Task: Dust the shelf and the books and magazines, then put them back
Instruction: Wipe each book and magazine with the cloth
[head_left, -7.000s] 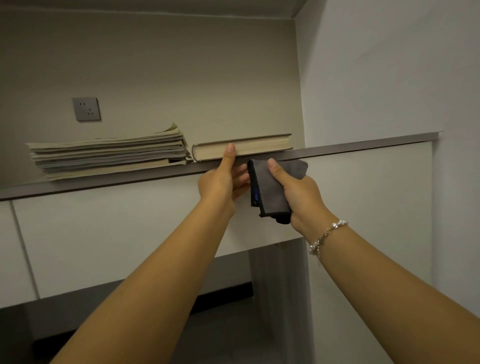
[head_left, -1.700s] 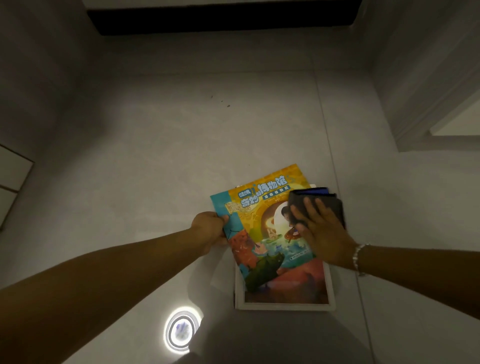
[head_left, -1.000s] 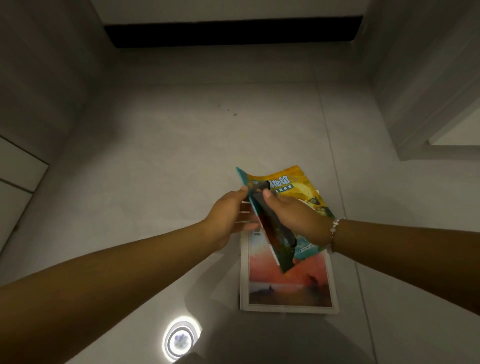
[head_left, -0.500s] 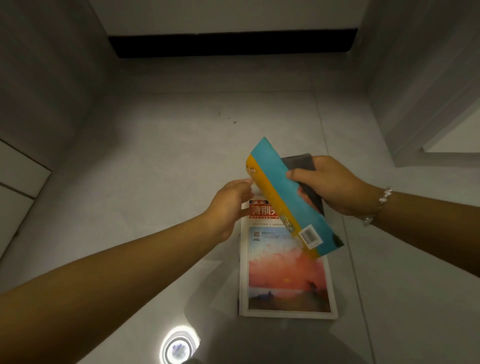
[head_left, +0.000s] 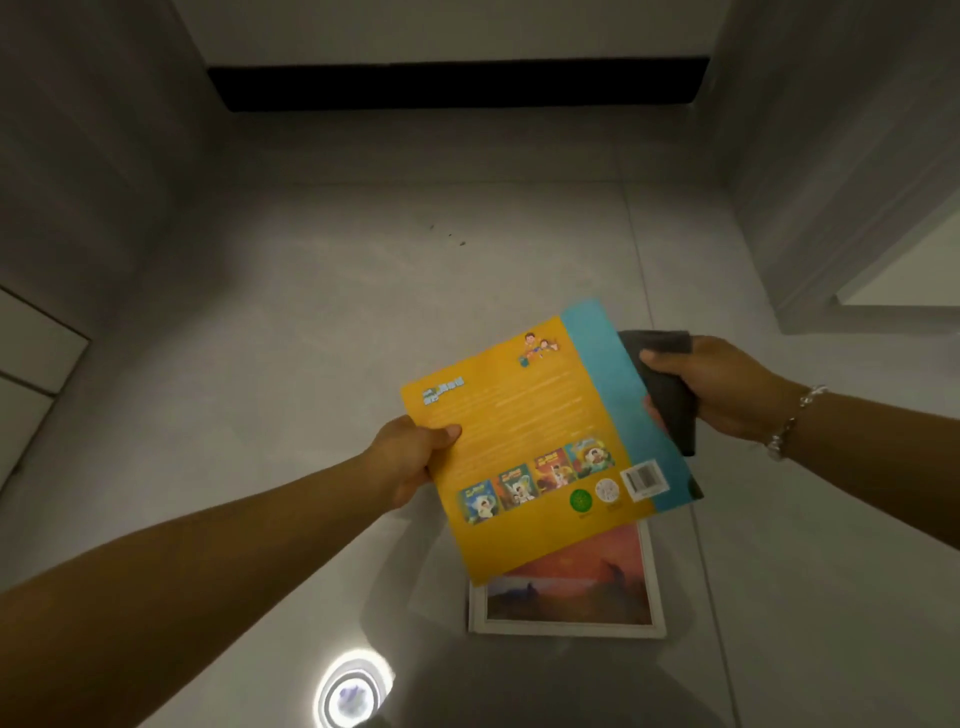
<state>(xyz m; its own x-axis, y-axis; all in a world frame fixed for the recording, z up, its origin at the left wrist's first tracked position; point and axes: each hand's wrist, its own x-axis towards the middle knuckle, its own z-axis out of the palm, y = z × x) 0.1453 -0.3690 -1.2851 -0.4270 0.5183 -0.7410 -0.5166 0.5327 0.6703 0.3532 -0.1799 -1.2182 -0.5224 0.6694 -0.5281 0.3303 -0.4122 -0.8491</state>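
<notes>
I hold a thin yellow and teal children's magazine (head_left: 540, 441) in the air over the floor, its back cover facing up. My left hand (head_left: 410, 460) grips its left edge, thumb on top. My right hand (head_left: 719, 387) sits at the magazine's right edge and is shut on a folded dark grey cloth (head_left: 667, 387). Whether that hand also touches the magazine is unclear. Below, a second magazine (head_left: 571, 592) with a white border and an orange sunset picture lies flat on the floor, half covered by the held one. The shelf is out of view.
A glossy grey tiled floor (head_left: 311, 338) fills the view, with a ceiling light reflected (head_left: 353, 693) near the bottom. A dark recess (head_left: 457, 83) runs under the far wall. White panels stand at the left edge (head_left: 31, 353), a grey wall at right (head_left: 831, 156).
The yellow magazine was lifted off the sunset magazine and turned over, so its back cover now faces up. My right hand moved with the cloth from the front cover to the right edge.
</notes>
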